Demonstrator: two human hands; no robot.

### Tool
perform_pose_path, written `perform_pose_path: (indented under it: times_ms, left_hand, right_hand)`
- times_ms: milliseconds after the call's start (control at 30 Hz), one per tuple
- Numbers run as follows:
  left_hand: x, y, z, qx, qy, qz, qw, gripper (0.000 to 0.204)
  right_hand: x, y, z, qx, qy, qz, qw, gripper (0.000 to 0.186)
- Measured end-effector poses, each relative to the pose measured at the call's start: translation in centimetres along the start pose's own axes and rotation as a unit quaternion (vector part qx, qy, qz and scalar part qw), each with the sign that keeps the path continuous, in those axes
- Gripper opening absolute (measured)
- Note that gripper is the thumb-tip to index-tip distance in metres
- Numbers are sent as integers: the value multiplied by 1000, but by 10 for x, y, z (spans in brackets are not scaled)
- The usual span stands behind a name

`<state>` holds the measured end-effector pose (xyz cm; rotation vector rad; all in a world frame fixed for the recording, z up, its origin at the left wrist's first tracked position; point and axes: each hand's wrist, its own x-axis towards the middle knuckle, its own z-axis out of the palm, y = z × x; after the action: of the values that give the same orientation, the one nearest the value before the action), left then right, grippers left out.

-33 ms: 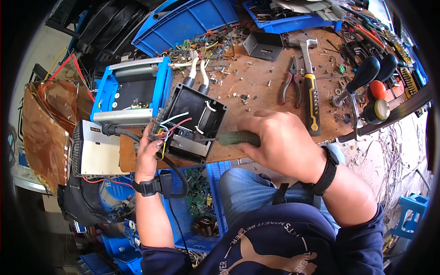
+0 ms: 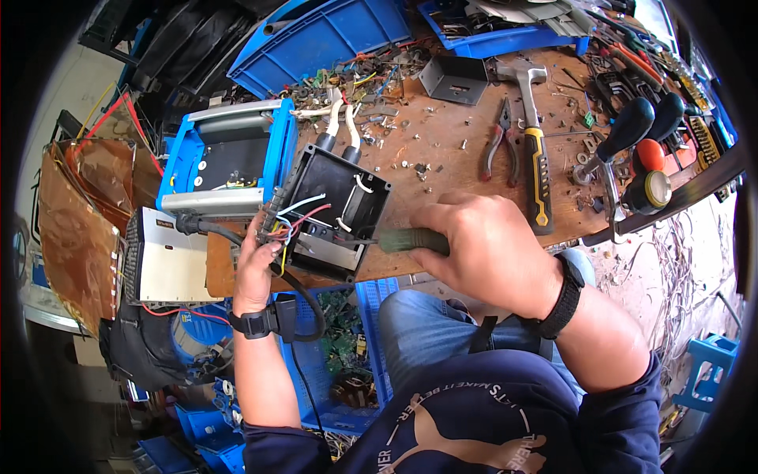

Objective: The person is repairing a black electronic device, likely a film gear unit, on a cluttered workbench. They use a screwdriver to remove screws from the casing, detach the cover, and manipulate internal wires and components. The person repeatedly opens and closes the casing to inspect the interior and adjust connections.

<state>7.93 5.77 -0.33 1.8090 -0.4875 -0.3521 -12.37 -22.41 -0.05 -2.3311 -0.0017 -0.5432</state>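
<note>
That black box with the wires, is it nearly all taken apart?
Partly. The black box already lies open, coloured wires hanging out. The right hand pushes a green-handled screwdriver inside while the left hand steadies its edge. Wires and parts are still inside, so more remains.

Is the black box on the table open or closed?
Open. The black box has no lid on, so its coloured wires show inside. The left hand steadies it while the right hand pokes a screwdriver in.
</note>
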Motion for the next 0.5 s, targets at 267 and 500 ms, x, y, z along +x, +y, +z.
perform_pose_path:
  times_ms: [267,500]
  left_hand:
    - [2,-3,-2,-10,10,0,1000,78]
    - [0,-2,-2,-17,9,-1,1000,77]
  right_hand:
    - [-7,6,3,14,9,32,999,28]
    - [-10,6,3,15,-20,40,999,28]
